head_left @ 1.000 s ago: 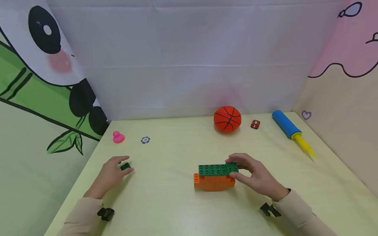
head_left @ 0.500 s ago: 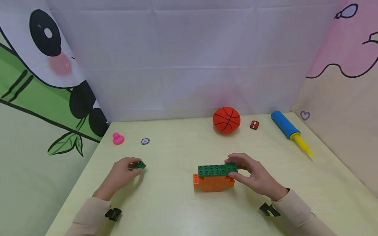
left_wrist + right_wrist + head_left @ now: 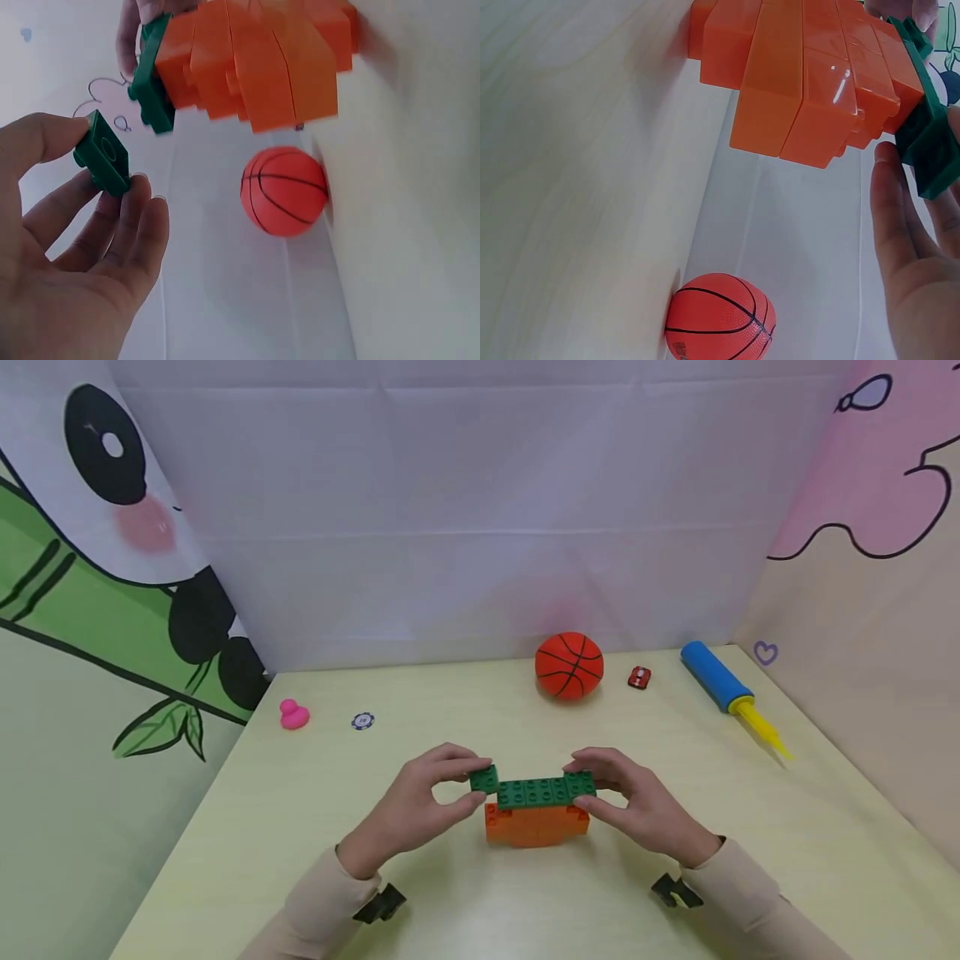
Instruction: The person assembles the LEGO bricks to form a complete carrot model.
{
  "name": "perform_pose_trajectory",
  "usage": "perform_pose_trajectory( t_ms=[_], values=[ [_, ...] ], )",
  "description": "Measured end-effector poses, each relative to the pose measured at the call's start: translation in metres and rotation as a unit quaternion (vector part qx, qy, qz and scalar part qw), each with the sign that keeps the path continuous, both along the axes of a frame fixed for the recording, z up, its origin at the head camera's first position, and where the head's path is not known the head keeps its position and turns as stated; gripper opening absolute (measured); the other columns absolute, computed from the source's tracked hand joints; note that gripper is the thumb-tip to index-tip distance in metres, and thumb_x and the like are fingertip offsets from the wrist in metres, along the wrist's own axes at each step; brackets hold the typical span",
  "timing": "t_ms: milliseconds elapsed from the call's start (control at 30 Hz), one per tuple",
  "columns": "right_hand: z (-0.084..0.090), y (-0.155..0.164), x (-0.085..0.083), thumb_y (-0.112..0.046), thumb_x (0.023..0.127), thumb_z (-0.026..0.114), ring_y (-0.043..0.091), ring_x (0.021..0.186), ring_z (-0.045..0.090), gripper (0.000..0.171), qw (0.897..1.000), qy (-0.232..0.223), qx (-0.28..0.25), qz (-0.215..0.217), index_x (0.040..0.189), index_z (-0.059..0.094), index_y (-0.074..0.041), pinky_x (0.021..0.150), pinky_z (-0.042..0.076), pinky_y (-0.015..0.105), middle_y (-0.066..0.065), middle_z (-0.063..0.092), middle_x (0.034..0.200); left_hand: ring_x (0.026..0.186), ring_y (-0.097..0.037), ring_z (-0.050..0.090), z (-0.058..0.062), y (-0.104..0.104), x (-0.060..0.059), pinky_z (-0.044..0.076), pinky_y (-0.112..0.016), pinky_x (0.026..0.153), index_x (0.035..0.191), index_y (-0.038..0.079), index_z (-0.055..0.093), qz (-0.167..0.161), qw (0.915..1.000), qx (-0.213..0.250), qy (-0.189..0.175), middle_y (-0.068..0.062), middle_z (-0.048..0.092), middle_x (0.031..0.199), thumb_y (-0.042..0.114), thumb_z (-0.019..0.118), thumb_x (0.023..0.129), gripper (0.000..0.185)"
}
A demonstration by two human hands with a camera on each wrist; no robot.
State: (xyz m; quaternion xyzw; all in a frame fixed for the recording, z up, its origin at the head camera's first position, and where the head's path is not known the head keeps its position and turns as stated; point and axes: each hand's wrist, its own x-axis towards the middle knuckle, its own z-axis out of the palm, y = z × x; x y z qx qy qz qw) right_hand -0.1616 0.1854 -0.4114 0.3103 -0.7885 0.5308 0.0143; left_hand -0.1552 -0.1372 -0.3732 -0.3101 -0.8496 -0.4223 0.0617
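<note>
My left hand (image 3: 420, 802) pinches a small green toy building brick (image 3: 483, 779) between thumb and fingers. In the left wrist view this brick (image 3: 105, 156) is tilted and apart from the built block. It hangs just off the left end of a green top row (image 3: 528, 792). That row lies on a stack of orange building bricks (image 3: 537, 828) standing on the table. My right hand (image 3: 648, 806) pinches a green brick (image 3: 580, 783) at the right end of the row, thumb in front and fingers behind. The right wrist view shows this green brick (image 3: 930, 161) jutting past the orange ones.
A small basketball (image 3: 569, 666) lies behind the stack, beside a red toy car (image 3: 639, 677). A blue and yellow hand pump (image 3: 716, 677) lies at the back right. A pink toy duck (image 3: 294, 714) and a poker chip (image 3: 363, 721) are at the back left of the table (image 3: 225, 860).
My left hand has carried its green brick rightward from the table's left side to the left end of the stack. The right hand keeps its hold on the row's right end.
</note>
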Motion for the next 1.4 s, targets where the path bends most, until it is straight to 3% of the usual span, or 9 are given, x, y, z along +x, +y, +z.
perform_pose_trajectory(
  t_ms=[200,333,533,933,1133,1300,1400],
  values=[
    [0.0,-0.001,0.0,-0.013,0.094,0.07,0.016,0.109,0.065,0.052,1.0,-0.004,0.003,-0.002,0.14,0.049,-0.022,0.095,0.053,0.028,0.002,0.063,0.129,0.104,-0.01,0.06,-0.007,0.012,0.002,0.055,-0.033,0.091,0.124,0.018,0.071,-0.02,0.9998,-0.008,-0.003,0.01,0.062,0.117,0.016,0.075,0.09,0.034],
    [0.0,0.0,0.0,-0.012,0.094,0.07,0.016,0.109,0.065,0.051,1.0,0.006,0.006,0.0,0.141,0.048,-0.019,0.095,0.052,0.025,0.004,0.063,0.129,0.105,-0.01,0.061,-0.011,0.017,0.003,0.057,-0.034,0.09,0.124,0.018,0.07,-0.025,0.9993,0.005,-0.028,0.009,0.063,0.118,0.021,0.075,0.091,0.033],
    [0.0,0.0,0.0,-0.011,0.095,0.068,0.016,0.108,0.065,0.051,1.0,0.014,0.014,-0.003,0.141,0.047,-0.018,0.096,0.052,0.026,0.005,0.064,0.129,0.097,-0.007,0.066,-0.012,0.024,0.005,0.058,-0.033,0.087,0.12,0.019,0.069,0.003,0.9979,0.027,-0.058,0.009,0.067,0.115,0.035,0.074,0.091,0.034],
    [-0.002,0.0,-0.001,-0.01,0.094,0.069,0.015,0.108,0.064,0.052,1.0,-0.004,-0.001,-0.005,0.14,0.047,-0.016,0.096,0.052,0.025,0.006,0.064,0.13,0.095,-0.011,0.071,-0.015,0.029,0.006,0.058,-0.042,0.085,0.118,0.015,0.073,0.038,0.9924,0.052,-0.105,0.002,0.072,0.111,0.027,0.076,0.09,0.031],
    [-0.004,-0.001,-0.001,-0.009,0.094,0.07,0.015,0.108,0.065,0.054,1.0,-0.001,-0.003,-0.002,0.141,0.046,-0.019,0.095,0.052,0.025,0.006,0.064,0.13,0.097,-0.012,0.07,-0.016,0.028,0.004,0.058,-0.042,0.086,0.119,0.014,0.072,0.033,0.9915,0.053,-0.114,0.002,0.072,0.111,0.028,0.075,0.09,0.032],
    [-0.003,0.004,-0.004,-0.024,0.091,0.075,0.026,0.118,0.059,0.072,0.998,-0.028,0.055,-0.004,0.15,0.033,-0.025,0.101,0.05,0.044,0.007,0.052,0.143,0.105,-0.014,0.065,-0.02,0.023,0.003,0.055,-0.038,0.093,0.138,0.023,0.059,0.035,0.992,0.023,-0.119,0.004,0.064,0.129,0.041,0.079,0.085,0.059],
    [-0.004,0.01,-0.008,-0.035,0.089,0.076,0.028,0.12,0.055,0.072,0.989,-0.079,0.124,-0.001,0.149,0.038,-0.022,0.1,0.048,0.052,0.004,0.053,0.139,0.109,-0.019,0.062,-0.028,0.017,0.001,0.054,-0.04,0.096,0.139,0.021,0.056,0.031,0.9877,-0.013,-0.153,0.004,0.062,0.13,0.042,0.08,0.084,0.064]
  ],
)
